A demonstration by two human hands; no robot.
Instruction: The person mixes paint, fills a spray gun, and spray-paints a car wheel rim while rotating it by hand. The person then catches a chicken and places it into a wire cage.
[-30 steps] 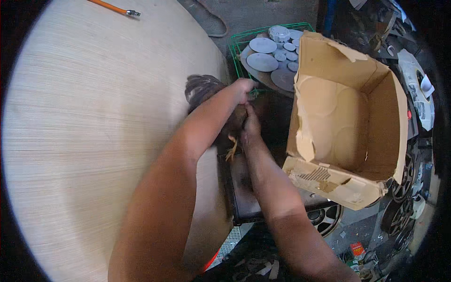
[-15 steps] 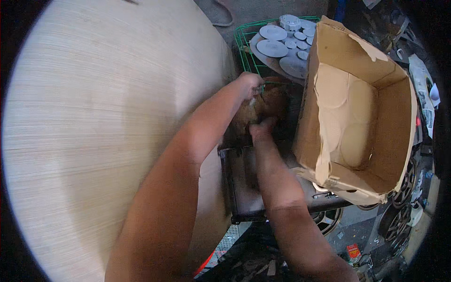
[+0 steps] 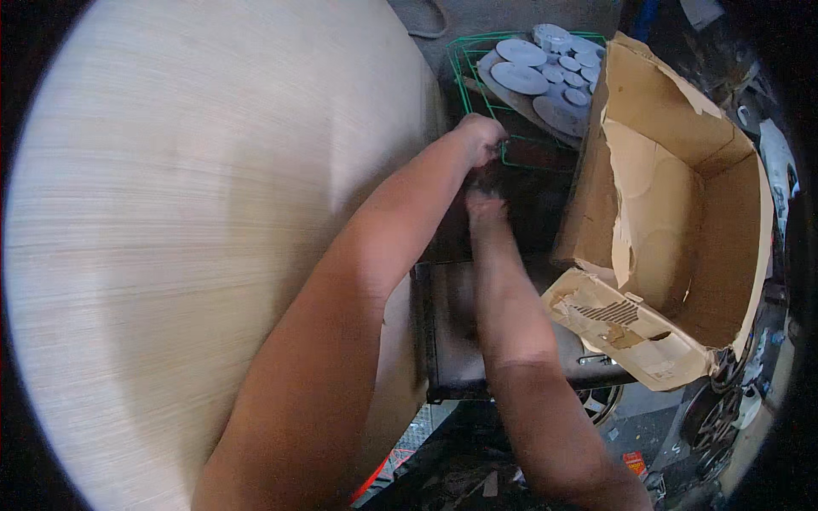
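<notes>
My left hand (image 3: 484,136) is closed, its fingers curled down beside the near corner of a green wire rack (image 3: 464,81). What it grips is hidden in shadow. Just below it, my right hand (image 3: 487,207) is smeared by motion over a dark space, and its fingers do not show clearly. A dark-framed stand or table (image 3: 452,341) lies under my right forearm. On the rack rests a tilted pale board (image 3: 494,81) bearing several round white discs (image 3: 520,78).
A torn, open cardboard box (image 3: 733,187) stands right of my hands, its loose flap (image 3: 648,349) hanging toward me. A large pale wood-grained panel (image 3: 170,255) fills the left side. Wheel rims (image 3: 711,409) and clutter lie on the floor at right.
Both hands have moved slightly away from me. The brown crumpled thing that showed between them is no longer visible. The box, rack and panel have shifted right in the picture.
</notes>
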